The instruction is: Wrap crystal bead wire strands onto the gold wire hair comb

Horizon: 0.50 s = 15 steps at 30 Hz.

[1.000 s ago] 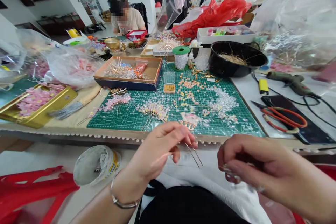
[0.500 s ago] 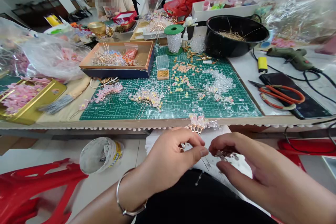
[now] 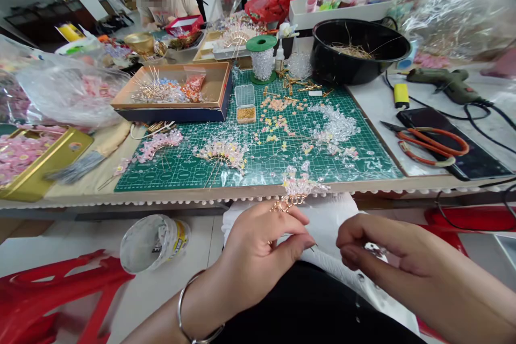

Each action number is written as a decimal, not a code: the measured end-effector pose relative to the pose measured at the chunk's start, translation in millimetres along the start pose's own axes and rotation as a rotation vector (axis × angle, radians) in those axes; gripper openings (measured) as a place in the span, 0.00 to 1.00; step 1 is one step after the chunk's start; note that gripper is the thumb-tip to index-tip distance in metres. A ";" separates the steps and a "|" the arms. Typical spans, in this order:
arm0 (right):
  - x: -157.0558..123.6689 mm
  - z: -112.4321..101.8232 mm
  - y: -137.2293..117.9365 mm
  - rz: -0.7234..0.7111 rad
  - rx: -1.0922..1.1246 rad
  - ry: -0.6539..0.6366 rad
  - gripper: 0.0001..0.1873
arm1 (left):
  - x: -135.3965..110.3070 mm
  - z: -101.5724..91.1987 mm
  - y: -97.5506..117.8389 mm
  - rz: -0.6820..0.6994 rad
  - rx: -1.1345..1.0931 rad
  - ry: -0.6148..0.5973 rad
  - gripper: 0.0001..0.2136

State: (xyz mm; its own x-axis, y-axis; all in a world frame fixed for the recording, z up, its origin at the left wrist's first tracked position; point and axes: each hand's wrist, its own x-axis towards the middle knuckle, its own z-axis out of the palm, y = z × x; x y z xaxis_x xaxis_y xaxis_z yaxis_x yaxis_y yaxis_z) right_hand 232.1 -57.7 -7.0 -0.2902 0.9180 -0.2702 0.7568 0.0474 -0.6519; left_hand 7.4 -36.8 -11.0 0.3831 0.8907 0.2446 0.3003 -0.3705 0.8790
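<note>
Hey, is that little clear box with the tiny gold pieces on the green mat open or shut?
Open: the clear lid is swung back behind the little box, leaving the tiny gold pieces uncovered.

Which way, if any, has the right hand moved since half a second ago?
Yes, rightward: the fingers of the right hand now sit closer to the near right corner of the green mat, and farther from the left hand.

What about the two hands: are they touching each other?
No, a gap separates the left hand from the right hand, with white material showing between them.
</note>
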 end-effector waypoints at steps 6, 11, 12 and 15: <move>1.0 -0.3 -3.3 -0.112 -0.035 0.050 0.04 | 0.8 0.1 1.8 0.113 0.044 -0.002 0.02; 0.7 4.8 -11.9 -0.157 0.046 0.100 0.07 | 2.0 -2.2 0.6 0.164 0.092 -0.050 0.02; -0.6 5.9 -11.8 -0.131 0.091 0.091 0.08 | 1.9 -2.8 -0.2 0.173 0.092 -0.053 0.02; -5.5 7.8 -7.2 -0.052 0.252 0.020 0.12 | 1.4 -4.0 -2.6 0.191 0.088 -0.052 0.03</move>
State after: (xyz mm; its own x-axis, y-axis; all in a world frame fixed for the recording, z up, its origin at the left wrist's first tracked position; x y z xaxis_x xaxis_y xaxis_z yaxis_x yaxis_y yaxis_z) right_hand 223.7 -66.1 -6.4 -0.3113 0.9248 -0.2187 0.5701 -0.0024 -0.8215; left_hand 3.6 -33.5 -11.3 0.4840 0.7881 0.3803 0.2919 -0.5551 0.7789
